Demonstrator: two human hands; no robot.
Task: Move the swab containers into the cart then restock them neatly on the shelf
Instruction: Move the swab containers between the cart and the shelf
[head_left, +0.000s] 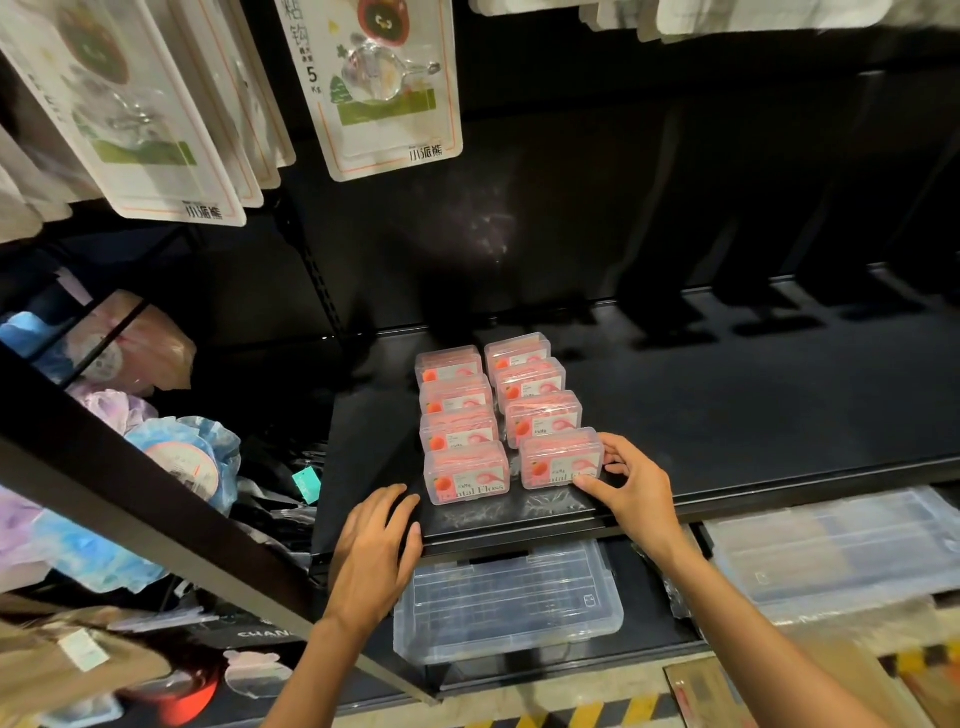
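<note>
Your right hand pinches the front-right swab container on the shelf.
Light, rigid, slick plastic: grip its short sides. Your left hand rests flat, fingers relaxed, on the shelf edge.

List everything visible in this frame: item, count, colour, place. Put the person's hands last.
Containers: eight, clear with pink contents, in two rows of four on the shelf.
Shelf: one, black, centre.
Hanging cards: several, white with clear hooks, top left.
Clear bins: at least two, transparent, on the level under the shelf.
Bagged goods: several, blue, purple and pink, on the left-hand unit.
Floor stripes: yellow and black, bottom edge.
Left hand: fingers loosely curved, resting on the shelf's front edge, left of the containers.
Right hand: thumb and fingers grip the front-right container.
</note>
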